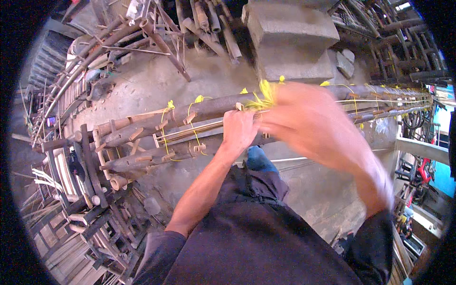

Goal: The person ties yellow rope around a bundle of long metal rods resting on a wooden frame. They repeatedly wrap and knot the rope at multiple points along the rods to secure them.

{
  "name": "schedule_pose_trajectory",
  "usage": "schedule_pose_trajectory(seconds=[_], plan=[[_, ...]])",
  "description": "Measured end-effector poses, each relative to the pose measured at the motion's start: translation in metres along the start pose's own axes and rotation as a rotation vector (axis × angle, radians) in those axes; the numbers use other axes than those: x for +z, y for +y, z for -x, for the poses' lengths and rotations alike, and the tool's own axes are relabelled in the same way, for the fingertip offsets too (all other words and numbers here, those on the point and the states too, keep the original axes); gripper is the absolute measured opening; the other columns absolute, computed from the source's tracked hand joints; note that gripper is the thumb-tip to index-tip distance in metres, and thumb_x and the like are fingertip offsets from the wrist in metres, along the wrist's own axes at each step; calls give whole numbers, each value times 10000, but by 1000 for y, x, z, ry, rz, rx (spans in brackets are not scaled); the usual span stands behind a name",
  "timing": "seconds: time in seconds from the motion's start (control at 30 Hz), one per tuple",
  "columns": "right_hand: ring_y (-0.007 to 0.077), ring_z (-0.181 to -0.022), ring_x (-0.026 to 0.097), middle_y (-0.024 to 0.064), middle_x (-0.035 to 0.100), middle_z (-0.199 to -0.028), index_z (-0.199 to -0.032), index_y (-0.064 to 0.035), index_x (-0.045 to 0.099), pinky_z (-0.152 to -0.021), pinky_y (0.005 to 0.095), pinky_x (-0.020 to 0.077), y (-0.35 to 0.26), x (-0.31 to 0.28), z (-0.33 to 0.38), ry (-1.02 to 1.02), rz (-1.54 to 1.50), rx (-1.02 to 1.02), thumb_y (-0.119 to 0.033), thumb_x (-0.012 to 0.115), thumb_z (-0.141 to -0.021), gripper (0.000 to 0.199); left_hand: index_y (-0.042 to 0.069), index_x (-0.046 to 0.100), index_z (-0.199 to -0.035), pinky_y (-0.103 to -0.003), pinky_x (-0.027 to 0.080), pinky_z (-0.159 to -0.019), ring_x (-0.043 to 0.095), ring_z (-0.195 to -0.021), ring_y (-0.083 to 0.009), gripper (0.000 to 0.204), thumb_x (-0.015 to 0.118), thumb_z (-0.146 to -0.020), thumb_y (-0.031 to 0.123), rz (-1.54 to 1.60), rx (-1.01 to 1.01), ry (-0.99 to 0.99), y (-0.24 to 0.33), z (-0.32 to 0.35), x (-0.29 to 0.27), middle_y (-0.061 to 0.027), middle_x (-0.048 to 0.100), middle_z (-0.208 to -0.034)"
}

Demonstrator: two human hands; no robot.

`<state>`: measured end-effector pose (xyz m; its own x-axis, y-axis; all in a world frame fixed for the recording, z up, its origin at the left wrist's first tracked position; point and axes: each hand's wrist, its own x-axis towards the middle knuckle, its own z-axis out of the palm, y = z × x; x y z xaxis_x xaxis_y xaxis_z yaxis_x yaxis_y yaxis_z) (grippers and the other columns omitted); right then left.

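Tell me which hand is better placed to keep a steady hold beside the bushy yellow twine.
Probably the left: the left hand is curled close beside the yellow twine and shows fairly sharply, while the right hand is blurred.

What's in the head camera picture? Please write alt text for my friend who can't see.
A person's left hand and motion-blurred right hand are close together beside a tuft of yellow string on long, dark poles. Concrete steps stand beyond, and wooden pieces crowd the lower left.

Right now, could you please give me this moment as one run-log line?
left hand: curled, grip unclear | right hand: blurred, grip unclear | yellow twine tuft: at upper pole, beside hands
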<state>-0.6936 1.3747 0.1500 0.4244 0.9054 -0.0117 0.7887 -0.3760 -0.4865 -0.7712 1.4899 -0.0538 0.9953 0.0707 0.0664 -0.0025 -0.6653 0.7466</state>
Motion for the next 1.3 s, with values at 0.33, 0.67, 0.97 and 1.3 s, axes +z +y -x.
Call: schedule_pose_trajectory(seconds=[0.33,0.67,0.97,1.3], plan=[[285,-711,527,115,547,-759,-879,-34,573,-689,404,433,112,85,-69,200,-363,470,-228,517,-846,204,60,642,-798,-440,442,-596,582,-636,-356,180,563,-836,217,-169,25,15,9,-16,9,-164,594,-656],[330,-712,635,166,629,-743,-771,-64,584,-609,445,512,60,264,64,-117,-296,-97,-231,512,-817,187,34,617,-822,-371,440,-650,606,-727,-178,352,464,-918,337,456,-171,70,31,-7,3,-91,631,-769],[287,-707,604,111,597,-725,-905,-76,539,-653,394,495,42,243,75,66,-274,22,-203,549,-781,178,30,594,-804,-368,403,-559,504,-639,-156,406,461,-892,404,176,-364,-519,-73,-160,32,-27,552,-683],[198,-762,566,72,576,-764,-1054,-32,587,-719,346,467,-47,300,17,79,-1254,648,-210,601,-855,268,50,629,-946,-419,476,-748,617,-824,-339,371,451,-884,370,-244,-67,-343,-82,-59,-161,-160,645,-829]])
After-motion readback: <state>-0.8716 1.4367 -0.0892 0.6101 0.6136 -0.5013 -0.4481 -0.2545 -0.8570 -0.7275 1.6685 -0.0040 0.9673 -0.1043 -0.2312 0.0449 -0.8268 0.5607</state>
